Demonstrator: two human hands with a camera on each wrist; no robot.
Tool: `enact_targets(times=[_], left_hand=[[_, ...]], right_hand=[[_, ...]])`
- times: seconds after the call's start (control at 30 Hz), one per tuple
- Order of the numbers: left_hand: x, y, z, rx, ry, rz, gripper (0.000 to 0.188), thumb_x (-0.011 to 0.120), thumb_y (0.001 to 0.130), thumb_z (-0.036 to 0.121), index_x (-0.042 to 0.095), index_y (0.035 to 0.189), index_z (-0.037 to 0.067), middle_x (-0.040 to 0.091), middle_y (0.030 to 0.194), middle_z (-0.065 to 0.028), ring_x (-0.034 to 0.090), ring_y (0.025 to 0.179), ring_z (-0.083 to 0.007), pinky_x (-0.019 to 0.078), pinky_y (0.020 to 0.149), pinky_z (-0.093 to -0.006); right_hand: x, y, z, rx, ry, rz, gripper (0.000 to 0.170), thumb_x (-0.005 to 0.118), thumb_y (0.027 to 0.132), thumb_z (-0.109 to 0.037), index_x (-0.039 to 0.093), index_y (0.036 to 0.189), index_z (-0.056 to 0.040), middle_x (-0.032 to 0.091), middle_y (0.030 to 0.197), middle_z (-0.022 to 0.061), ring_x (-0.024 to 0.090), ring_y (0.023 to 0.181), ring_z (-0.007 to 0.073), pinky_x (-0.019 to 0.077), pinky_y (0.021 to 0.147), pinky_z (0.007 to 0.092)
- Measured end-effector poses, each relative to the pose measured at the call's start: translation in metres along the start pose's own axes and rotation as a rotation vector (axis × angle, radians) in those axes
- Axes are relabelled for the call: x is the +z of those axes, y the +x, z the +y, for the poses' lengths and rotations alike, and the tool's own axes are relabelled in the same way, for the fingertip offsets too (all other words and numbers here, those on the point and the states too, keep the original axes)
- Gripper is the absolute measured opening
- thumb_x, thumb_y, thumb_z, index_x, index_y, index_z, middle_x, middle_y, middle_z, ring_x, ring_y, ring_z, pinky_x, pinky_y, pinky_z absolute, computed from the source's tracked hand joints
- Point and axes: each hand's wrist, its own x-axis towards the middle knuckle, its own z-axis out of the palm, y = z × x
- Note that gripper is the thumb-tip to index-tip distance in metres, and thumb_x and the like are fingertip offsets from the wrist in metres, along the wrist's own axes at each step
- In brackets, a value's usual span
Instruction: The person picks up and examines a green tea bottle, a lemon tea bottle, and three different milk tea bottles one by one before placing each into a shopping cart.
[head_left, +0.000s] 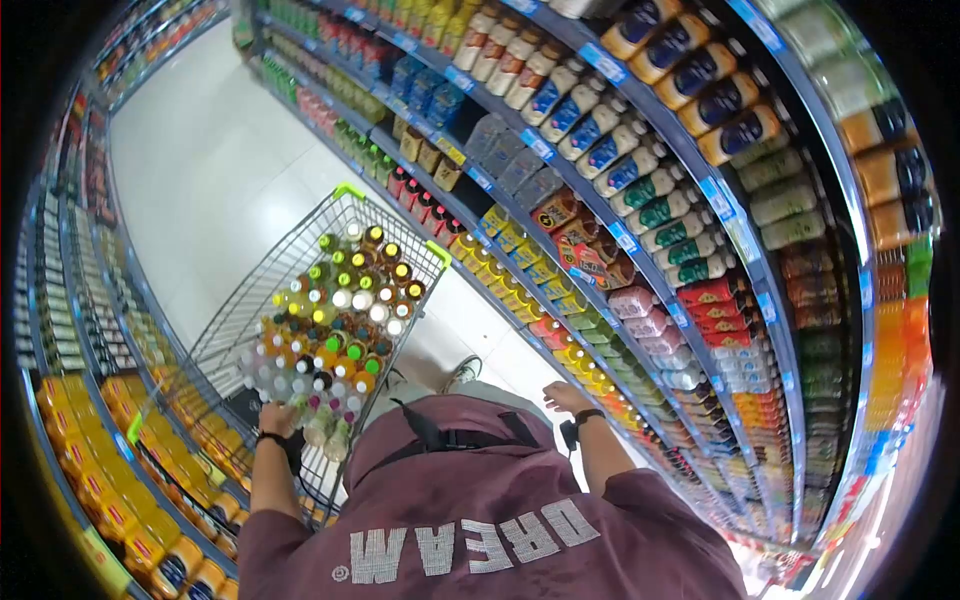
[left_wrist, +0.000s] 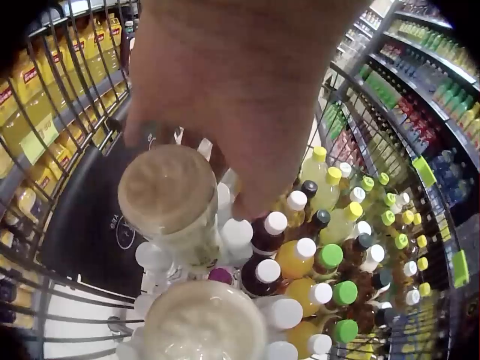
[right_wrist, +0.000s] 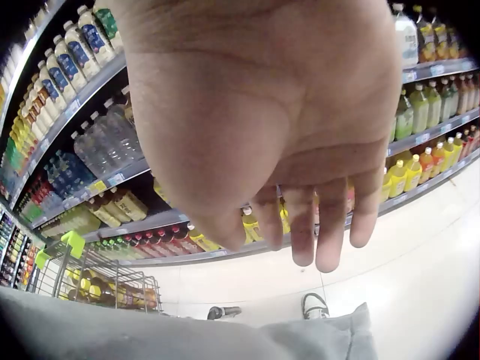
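Clearly reaching into a wire shopping cart with green corner pieces [left_wrist: 424, 171] with the left hand [left_wrist: 232, 97], palm side toward the wrist camera. Nearest to that hand, in the cart by the black plastic panel [left_wrist: 82, 217]: a round see-through bottle with pale, cream-coloured contents [left_wrist: 166, 189], broad end facing the wrist camera. Just beside it, a second pale bottle [left_wrist: 202, 326], with a purple cap [left_wrist: 221, 276] showing between the two. Around and beyond, packed close together: upright drink bottles with white, green and yellow caps [left_wrist: 296, 259]. Hard to read the left hand fully: thumb pointing down on one side, other fingers mostly hidden behind the pale bottle; cannot tell gripping from merely resting against it.

Out at the other side, well apart from the cart's load, the right hand [right_wrist: 277, 135], empty, with palm bare and fingers fairly straight, slightly spread. Behind it, blue-edged shelves of bottled drinks [right_wrist: 90, 112]; below, pale floor tiles [right_wrist: 405, 232].

Probably fairly heavy for its size when full, and firm in the wall; cannot tell glass from hard plastic, so best treated as fragile. Likely smooth and a little slippery. Best held around the middle of the body with thumb and fingers opposed, not by the cap, and lifted straight clear of the close-set neighbours.
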Motion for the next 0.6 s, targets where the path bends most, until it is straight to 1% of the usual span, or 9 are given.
enact_targets(times=[0.03, 0.17, 0.23, 0.3, 0.37, 0.4, 0.43, 0.53, 0.6], left_hand=[[-0.027, -0.03, 0.03, -0.013, 0.048, 0.032, 0.056, 0.073, 0.079, 0.04, 0.072, 0.123, 0.006, 0.07, 0.123, -0.0243, 0.067, 0.117, -0.0383, 0.0533, 0.099, -0.0466], [-0.017, -0.018, 0.017, -0.01, 0.077, 0.187, 0.041, 0.071, 0.083, 0.03, 0.073, 0.116, 0.006, 0.069, 0.117, -0.0216, 0.064, 0.114, -0.0396, 0.053, 0.096, -0.048], [-0.017, -0.048, 0.042, 0.044, 0.129, 0.377, 0.045, 0.074, 0.082, 0.026, 0.066, 0.122, 0.005, 0.064, 0.12, -0.0215, 0.058, 0.117, -0.0424, 0.0489, 0.098, -0.0506], [-0.02, -0.071, 0.083, 0.177, 0.095, 0.497, 0.06, 0.075, 0.082, 0.02, 0.055, 0.136, 0.004, 0.059, 0.126, -0.0245, 0.052, 0.121, -0.0461, 0.043, 0.103, -0.0535], [0.0, -0.08, 0.112, 0.313, -0.031, 0.649, 0.071, 0.076, 0.082, 0.016, 0.045, 0.145, 0.003, 0.056, 0.126, -0.027, 0.049, 0.122, -0.0473, 0.0388, 0.106, -0.0542], [0.014, -0.082, 0.128, 0.384, -0.074, 0.703, 0.074, 0.076, 0.082, 0.016, 0.043, 0.146, 0.001, 0.054, 0.128, -0.0277, 0.048, 0.123, -0.0473, 0.0375, 0.107, -0.0539], [0.027, -0.085, 0.14, 0.459, -0.11, 0.753, 0.076, 0.076, 0.083, 0.015, 0.041, 0.148, 0.0, 0.052, 0.131, -0.0283, 0.047, 0.124, -0.0474, 0.0362, 0.108, -0.0536], [0.056, -0.102, 0.18, 0.323, -0.1, 0.624, 0.078, 0.075, 0.084, 0.016, 0.038, 0.15, -0.002, 0.047, 0.137, -0.0283, 0.044, 0.127, -0.0476, 0.0348, 0.109, -0.0531], [0.063, -0.112, 0.21, 0.348, -0.063, 0.574, 0.079, 0.074, 0.085, 0.017, 0.037, 0.151, -0.002, 0.047, 0.137, -0.0273, 0.044, 0.127, -0.0468, 0.0346, 0.109, -0.053]], right_hand=[[-0.002, 0.004, 0.002, 0.003, 0.001, -0.003, 0.04, 0.063, 0.096, -0.042, 0.065, 0.119, -0.0101, 0.072, 0.107, 0.0056, 0.07, 0.091, 0.0155, 0.055, 0.075, 0.0319], [-0.013, 0.014, 0.008, 0.005, 0.033, -0.008, 0.04, 0.064, 0.094, -0.041, 0.065, 0.119, -0.01, 0.071, 0.105, 0.0057, 0.071, 0.089, 0.0162, 0.0552, 0.073, 0.0329], [-0.023, 0.028, 0.012, -0.009, -0.037, -0.014, 0.041, 0.064, 0.092, -0.041, 0.065, 0.119, -0.0097, 0.071, 0.103, 0.006, 0.071, 0.088, 0.0169, 0.0555, 0.071, 0.0347], [-0.038, 0.029, -0.007, -0.203, -0.031, 0.084, 0.038, 0.064, 0.092, -0.04, 0.068, 0.114, -0.0089, 0.072, 0.1, 0.0058, 0.072, 0.084, 0.0171, 0.0548, 0.067, 0.0327], [-0.071, 0.039, -0.035, -0.303, 0.262, 0.223, 0.034, 0.064, 0.096, -0.038, 0.07, 0.109, -0.0076, 0.072, 0.094, 0.007, 0.071, 0.079, 0.0166, 0.054, 0.066, 0.0301], [-0.1, 0.062, -0.046, -0.374, 0.265, 0.293, 0.031, 0.063, 0.099, -0.036, 0.071, 0.105, -0.0063, 0.072, 0.088, 0.0073, 0.07, 0.078, 0.0153, 0.0541, 0.066, 0.0307], [-0.129, 0.005, -0.097, -0.523, 0.288, 0.379, 0.028, 0.062, 0.099, -0.031, 0.07, 0.103, -0.0046, 0.072, 0.086, 0.0065, 0.068, 0.078, 0.0151, 0.0542, 0.068, 0.0325], [-0.225, -0.063, -0.193, -1.054, 0.272, 0.677, 0.019, 0.055, 0.1, -0.016, 0.067, 0.093, -0.002, 0.067, 0.083, 0.0039, 0.063, 0.077, 0.0134, 0.0523, 0.071, 0.0313], [-0.277, -0.137, -0.258, -1.212, 0.465, 0.715, 0.014, 0.063, 0.099, -0.012, 0.066, 0.105, 0.0004, 0.068, 0.091, 0.0034, 0.063, 0.083, 0.0105, 0.0518, 0.075, 0.0277]])
